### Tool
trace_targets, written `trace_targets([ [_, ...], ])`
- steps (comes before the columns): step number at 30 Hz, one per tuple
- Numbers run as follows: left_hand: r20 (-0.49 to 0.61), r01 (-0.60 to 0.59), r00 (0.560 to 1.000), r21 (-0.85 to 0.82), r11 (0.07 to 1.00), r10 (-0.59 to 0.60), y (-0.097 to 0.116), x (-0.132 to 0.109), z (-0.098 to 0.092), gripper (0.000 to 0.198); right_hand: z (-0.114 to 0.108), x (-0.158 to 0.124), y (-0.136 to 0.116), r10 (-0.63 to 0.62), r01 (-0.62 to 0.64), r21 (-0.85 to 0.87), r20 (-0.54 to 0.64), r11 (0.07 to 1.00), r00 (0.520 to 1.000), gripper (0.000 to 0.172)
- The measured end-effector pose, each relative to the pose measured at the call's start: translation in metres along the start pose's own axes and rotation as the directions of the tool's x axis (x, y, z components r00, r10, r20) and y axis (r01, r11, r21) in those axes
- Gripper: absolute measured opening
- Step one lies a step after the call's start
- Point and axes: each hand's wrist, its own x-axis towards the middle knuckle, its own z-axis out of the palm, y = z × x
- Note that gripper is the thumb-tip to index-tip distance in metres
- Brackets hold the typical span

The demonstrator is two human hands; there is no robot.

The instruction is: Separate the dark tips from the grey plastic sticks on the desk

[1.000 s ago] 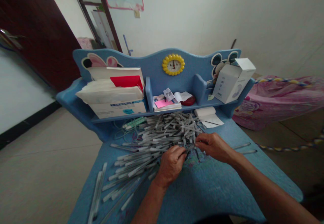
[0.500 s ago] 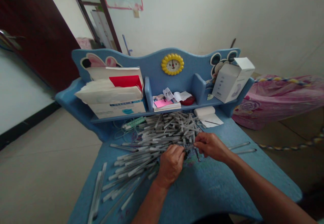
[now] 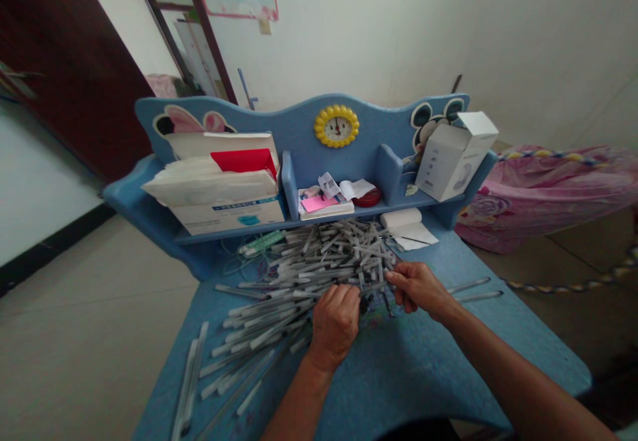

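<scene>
A big heap of translucent pens with dark ends [image 3: 299,275] covers the middle of the blue desk. At its near right edge, one pen [image 3: 373,288] spans the gap between my two hands. My left hand [image 3: 335,318] is closed around its left end, knuckles up, and hides that end. My right hand [image 3: 416,286] pinches the other end between thumb and fingers. Some small dark pieces lie just below this pen, too blurred to name. Two pens [image 3: 473,289] lie apart to the right of my right hand.
Behind the heap stands a blue shelf [image 3: 294,112] with a yellow clock [image 3: 336,126], a box of papers [image 3: 224,214] and a white carton [image 3: 451,162]. A paper roll [image 3: 403,218] lies under it. Two loose pens [image 3: 192,378] rest at the desk's left edge.
My right hand has shifted slightly right, away from my left hand, and more of the pen shows between them. The whole view has moved a little.
</scene>
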Motion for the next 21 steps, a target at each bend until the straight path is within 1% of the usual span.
trace_targets([
  [4,0.039,-0.001,0.999,0.045,0.999,-0.001,0.003,0.0,-0.001,0.018,0.0,0.003,0.005,0.03,-0.031,-0.051,-0.004,0.998,1.0,0.032],
  [6,0.043,-0.009,0.999,0.048,0.999,0.007,0.004,0.0,-0.001,0.017,0.0,0.002,0.004,0.027,-0.031,-0.16,-0.026,0.987,0.999,0.033],
  [7,0.042,-0.014,0.999,0.046,0.999,0.012,0.004,0.0,-0.001,0.017,0.0,0.0,0.003,-0.019,0.001,-0.259,-0.064,0.966,0.998,0.033],
  [8,0.04,-0.019,0.999,0.043,0.999,0.018,0.004,0.0,0.0,0.016,0.0,-0.003,0.0,-0.105,0.055,-0.38,-0.111,0.923,0.988,0.031],
  [9,0.038,-0.023,0.999,0.038,0.999,0.022,0.004,0.001,0.001,0.016,0.001,-0.007,-0.004,-0.229,0.127,-0.51,-0.142,0.851,0.963,0.028],
  [10,0.033,-0.026,0.999,0.03,0.999,0.025,0.003,0.001,0.002,0.016,0.002,-0.01,-0.008,-0.371,0.204,-0.633,-0.142,0.747,0.917,0.022],
  [11,0.029,-0.029,0.999,0.016,0.999,0.028,0.002,0.001,0.003,0.017,0.004,-0.014,-0.012,-0.497,0.28,-0.729,-0.095,0.625,0.862,0.018],
  [12,0.025,-0.032,0.999,-0.005,0.999,0.032,0.002,0.001,0.004,0.017,0.006,-0.018,-0.015,-0.586,0.36,-0.789,0.0,0.498,0.81,0.018],
  [13,0.022,-0.036,0.999,-0.028,0.999,0.036,0.002,0.002,0.005,0.019,0.009,-0.02,-0.018,-0.631,0.427,-0.821,0.109,0.378,0.768,0.016],
  [14,0.022,-0.041,0.999,-0.051,0.998,0.042,0.002,0.002,0.006,0.021,0.012,-0.022,-0.02,-0.641,0.487,-0.829,0.219,0.276,0.735,0.013],
  [15,0.023,-0.047,0.999,-0.072,0.996,0.048,0.003,0.002,0.006,0.023,0.015,-0.022,-0.02,-0.63,0.529,-0.825,0.307,0.197,0.713,0.011],
  [16,0.026,-0.053,0.998,-0.089,0.995,0.056,0.003,0.002,0.006,0.025,0.018,-0.022,-0.019,-0.608,0.554,-0.82,0.368,0.145,0.703,0.012],
  [17,0.032,-0.058,0.998,-0.102,0.993,0.062,0.004,0.002,0.006,0.026,0.02,-0.021,-0.018,-0.585,0.569,-0.814,0.407,0.116,0.702,0.013],
  [19,0.047,-0.067,0.996,-0.123,0.99,0.073,0.005,0.002,0.006,0.023,0.019,-0.017,-0.013,-0.547,0.573,-0.813,0.434,0.104,0.716,0.012],
  [21,0.051,-0.074,0.995,-0.141,0.987,0.082,0.005,0.002,0.006,0.014,0.009,-0.013,-0.006,-0.516,0.565,-0.816,0.433,0.124,0.739,0.012],
])
